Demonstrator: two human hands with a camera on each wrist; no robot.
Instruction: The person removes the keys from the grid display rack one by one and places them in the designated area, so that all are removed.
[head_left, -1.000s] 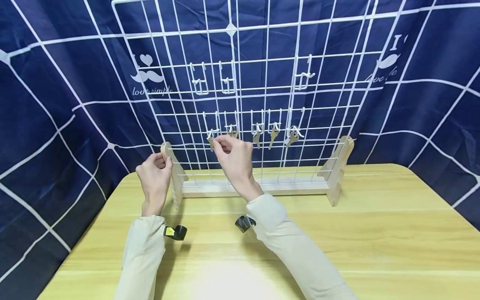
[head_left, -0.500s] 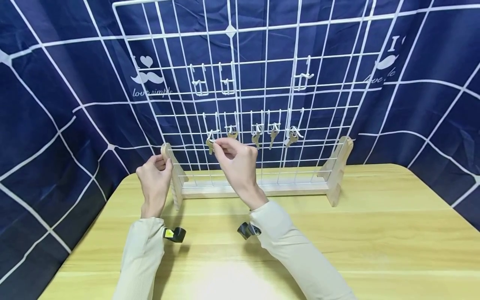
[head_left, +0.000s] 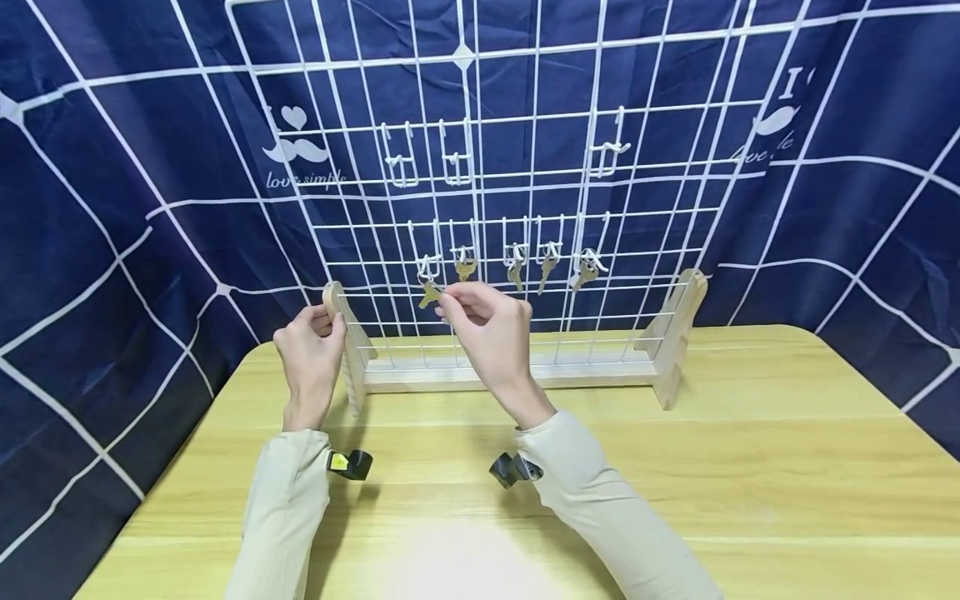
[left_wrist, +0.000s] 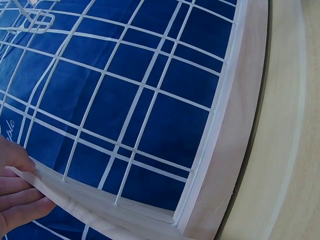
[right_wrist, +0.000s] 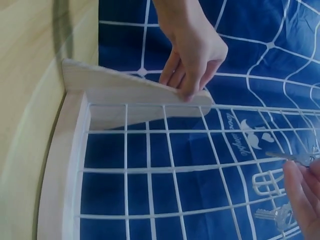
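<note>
My right hand (head_left: 491, 333) pinches a small bunch of keys (head_left: 430, 293) between thumb and fingertips, just below the leftmost lower hook (head_left: 429, 267) on a white wire grid rack. In the right wrist view, one key (right_wrist: 282, 155) sticks out past the fingertips, and the nearby hook (right_wrist: 267, 183) bears no key. My left hand (head_left: 309, 354) grips the left wooden upright (head_left: 345, 350) of the rack's stand; the left wrist view has the thumb on one side of the wood and the fingers on the other.
Several more keys hang on the lower row of hooks, including a key (head_left: 549, 265) and the rightmost bunch (head_left: 587, 268). Higher up are three hooks without keys, one a white hook (head_left: 609, 148). The stand rests on a wooden table (head_left: 750, 467) before a dark blue checked curtain (head_left: 97, 250).
My right hand has drawn the keys away from the leftmost hook, moving slightly right and down; the keys have swung out sideways. My left hand stays on the upright.
</note>
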